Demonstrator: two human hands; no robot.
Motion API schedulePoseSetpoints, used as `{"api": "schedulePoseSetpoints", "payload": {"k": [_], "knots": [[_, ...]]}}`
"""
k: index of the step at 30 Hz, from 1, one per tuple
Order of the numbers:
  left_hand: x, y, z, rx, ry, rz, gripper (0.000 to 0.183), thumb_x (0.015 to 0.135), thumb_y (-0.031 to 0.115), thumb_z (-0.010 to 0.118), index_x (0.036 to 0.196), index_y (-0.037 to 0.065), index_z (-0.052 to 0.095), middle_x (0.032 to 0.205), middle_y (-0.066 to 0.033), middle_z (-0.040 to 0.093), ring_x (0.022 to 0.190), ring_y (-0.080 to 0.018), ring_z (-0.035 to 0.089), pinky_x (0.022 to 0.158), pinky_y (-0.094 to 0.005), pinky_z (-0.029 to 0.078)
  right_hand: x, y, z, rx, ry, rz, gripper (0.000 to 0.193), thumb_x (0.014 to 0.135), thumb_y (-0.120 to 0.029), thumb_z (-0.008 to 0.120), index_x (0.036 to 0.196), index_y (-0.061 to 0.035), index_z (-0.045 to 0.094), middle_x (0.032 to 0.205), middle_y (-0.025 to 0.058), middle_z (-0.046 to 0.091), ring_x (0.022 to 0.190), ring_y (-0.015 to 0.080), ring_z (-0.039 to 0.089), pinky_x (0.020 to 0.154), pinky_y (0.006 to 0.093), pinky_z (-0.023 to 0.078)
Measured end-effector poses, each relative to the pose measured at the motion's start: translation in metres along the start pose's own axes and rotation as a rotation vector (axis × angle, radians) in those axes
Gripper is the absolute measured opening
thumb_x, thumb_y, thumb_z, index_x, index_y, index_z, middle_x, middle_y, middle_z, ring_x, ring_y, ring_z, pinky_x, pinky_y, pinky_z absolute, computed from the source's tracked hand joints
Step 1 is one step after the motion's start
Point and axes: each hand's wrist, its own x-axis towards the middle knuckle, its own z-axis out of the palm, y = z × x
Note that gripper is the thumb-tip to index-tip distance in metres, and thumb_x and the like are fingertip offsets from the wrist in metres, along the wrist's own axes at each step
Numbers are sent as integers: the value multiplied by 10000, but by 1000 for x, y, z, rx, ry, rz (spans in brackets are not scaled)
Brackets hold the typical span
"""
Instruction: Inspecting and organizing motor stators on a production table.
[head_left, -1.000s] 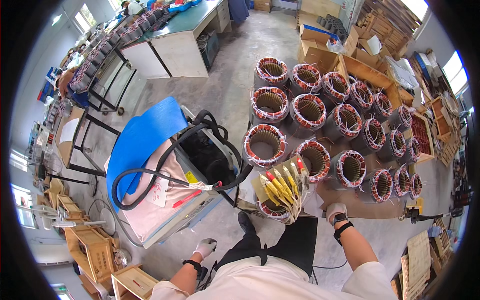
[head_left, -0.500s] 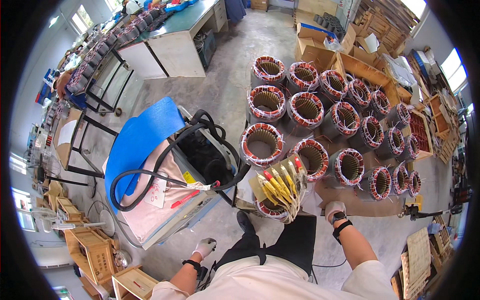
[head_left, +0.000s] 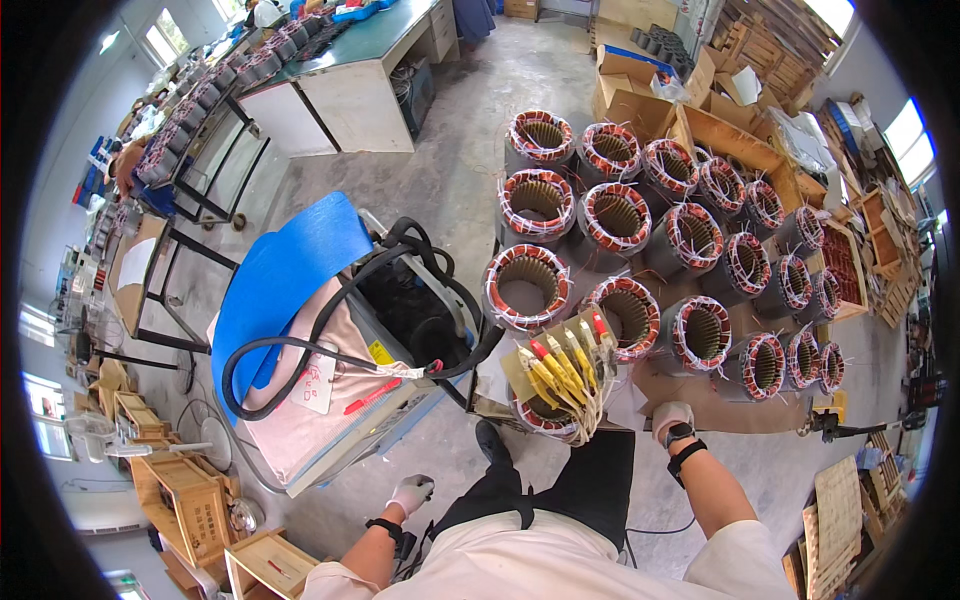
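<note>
My left hand (head_left: 412, 494), in a pale glove, hangs beside my left leg with its fingers curled; I see nothing in them. At the near edge of the table (head_left: 720, 408), my right hand (head_left: 672, 421), also gloved, rests low; its fingers are mostly hidden. Nearest to it stands a motor stator (head_left: 696, 335), a grey cylinder with red-orange windings tied in white. Several more stators (head_left: 614, 220) stand upright in rows behind. Yellow and red clips with leads (head_left: 560, 372) lie on a brown board over the closest stator (head_left: 546, 421).
On the left stands a grey machine (head_left: 385, 425) with a pink top, a blue sheet (head_left: 285, 290) and thick black cables (head_left: 330, 345). Cardboard boxes (head_left: 625, 108) and wooden crates lie beyond the stators. A green-topped workbench (head_left: 370, 40) stands far left; wooden boxes (head_left: 185, 500) sit lower left.
The view has shifted very slightly, so the stators and bench appear a little farther right. Both hands stay where they were.
</note>
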Motion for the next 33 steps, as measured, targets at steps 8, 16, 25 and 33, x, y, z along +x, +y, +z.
{"api": "schedulePoseSetpoints", "payload": {"k": [8, 16, 25, 33], "knots": [[-6, 1, 1, -5, 11, 10, 320, 955, 211, 636, 1157, -31, 690, 920, -120, 732, 759, -188, 692, 712, -324, 570, -1, 0, -2, 5, 0, -21, 237, 902, -228, 615, 1027, -189, 813, 1076, 68, 772, 1013, 265, 741, 779, 420, 598], [-3, -1, 1, -17, 11, 9, 341, 957, 236, 638, 1164, -30, 692, 919, -122, 732, 754, -190, 692, 716, -328, 569, 0, -3, -2, 9, -12, 14, 230, 899, -218, 622, 1020, -191, 816, 1061, 66, 775, 997, 257, 746, 748, 418, 602], [-19, 7, -3, 89, 49, -11, 375, 944, 271, 640, 1195, -2, 694, 1003, -120, 740, 827, -182, 682, 777, -332, 556, 11, 2, 20, 87, 268, -158, 199, 841, -260, 608, 856, -192, 795, 939, 80, 770, 913, 289, 739, 751, 437, 577], [-14, 37, 1, 151, 8, 41, 363, 945, 311, 608, 1151, 30, 708, 966, -100, 733, 816, -179, 674, 770, -340, 539, 34, 32, 75, -8, 325, -87, 243, 903, -292, 595, 1011, -202, 793, 1047, 63, 766, 976, 259, 734, 781, 398, 575]]}}
